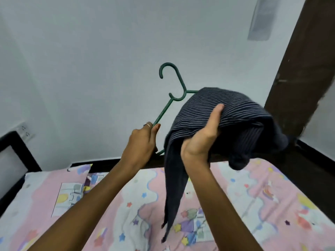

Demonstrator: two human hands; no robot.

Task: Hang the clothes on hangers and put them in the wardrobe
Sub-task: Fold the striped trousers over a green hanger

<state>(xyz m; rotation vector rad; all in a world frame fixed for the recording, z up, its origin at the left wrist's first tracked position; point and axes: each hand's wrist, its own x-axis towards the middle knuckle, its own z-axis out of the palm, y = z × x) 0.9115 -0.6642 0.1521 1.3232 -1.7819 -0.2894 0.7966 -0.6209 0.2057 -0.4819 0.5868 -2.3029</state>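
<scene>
A: How far along are we with this one?

B: We're partway. The dark striped garment (223, 113) is already over one arm of the green plastic hanger (174, 91); the other arm is bare, and most of the cloth is bunched on the covered side, with one long piece trailing down toward the bed. So, as we judge it, we have yet to seat the other shoulder, straighten the cloth and carry it to the wardrobe, which we can't pick out for certain here.

A: Which way does the hanger point?

B: Its hook points up and curls open toward our left. The long axis is tilted, running from low at our left hand up and to the right under the cloth.

A: And our hands?

B: Our left hand (143, 140) has its fingers curled and clamped on the hanger's bare arm. Our right hand (201, 136) grips the bunched garment from below, thumb pressed into the stripes.

A: Where is all this?

B: Held up in the air in front of the white wall (90, 51), well above the pink patterned bedsheet (262, 196), with a dark wooden post (299, 69) to the right.
</scene>
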